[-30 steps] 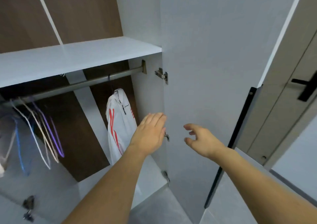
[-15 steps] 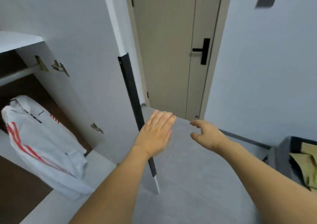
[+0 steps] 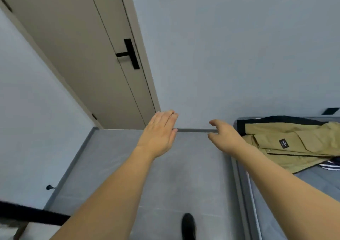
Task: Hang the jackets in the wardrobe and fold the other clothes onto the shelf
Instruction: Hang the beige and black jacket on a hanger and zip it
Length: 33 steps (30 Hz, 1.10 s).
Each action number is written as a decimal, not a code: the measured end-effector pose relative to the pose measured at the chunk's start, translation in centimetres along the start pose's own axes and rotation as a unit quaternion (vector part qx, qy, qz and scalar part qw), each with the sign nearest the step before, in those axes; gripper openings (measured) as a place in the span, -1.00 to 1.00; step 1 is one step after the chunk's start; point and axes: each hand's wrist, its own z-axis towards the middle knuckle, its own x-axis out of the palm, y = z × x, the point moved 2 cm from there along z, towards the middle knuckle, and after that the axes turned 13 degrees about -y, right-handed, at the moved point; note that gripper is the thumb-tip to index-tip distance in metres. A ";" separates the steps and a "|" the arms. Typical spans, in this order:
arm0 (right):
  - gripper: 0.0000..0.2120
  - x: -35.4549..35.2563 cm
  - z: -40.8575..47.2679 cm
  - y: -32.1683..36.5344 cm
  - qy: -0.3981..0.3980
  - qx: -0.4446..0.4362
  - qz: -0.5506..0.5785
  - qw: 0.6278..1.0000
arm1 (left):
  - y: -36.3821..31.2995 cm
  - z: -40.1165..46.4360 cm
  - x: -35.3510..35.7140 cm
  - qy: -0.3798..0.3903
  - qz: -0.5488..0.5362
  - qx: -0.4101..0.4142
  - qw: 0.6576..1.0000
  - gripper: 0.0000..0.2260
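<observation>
A khaki jacket (image 3: 287, 144) with a black collar and a small black label lies spread on the grey bed (image 3: 276, 212) at the right. A striped dark-and-white garment (image 3: 330, 164) peeks out from under it. My left hand (image 3: 159, 134) is held out over the floor with straight fingers, holding nothing. My right hand (image 3: 223, 136) hovers just left of the jacket, fingers loosely spread and empty. The wardrobe is almost out of view; only the black edge of its door (image 3: 33, 215) shows at the lower left.
A beige room door (image 3: 88, 59) with a black handle (image 3: 129, 54) stands shut ahead on the left. Grey floor tiles (image 3: 156, 193) run between the wall and the bed. My dark shoe (image 3: 188, 226) shows at the bottom. A door stop (image 3: 49, 187) sits on the left wall.
My view has swung right, away from the wardrobe and the hanging white jacket, to the bed with the khaki jacket. Both hands stay raised and empty.
</observation>
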 end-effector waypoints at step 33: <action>-0.41 -17.9 20.9 -65.1 -0.443 0.624 0.220 0.605 | -47.5 44.3 61.6 0.410 -0.268 0.207 0.847 -0.59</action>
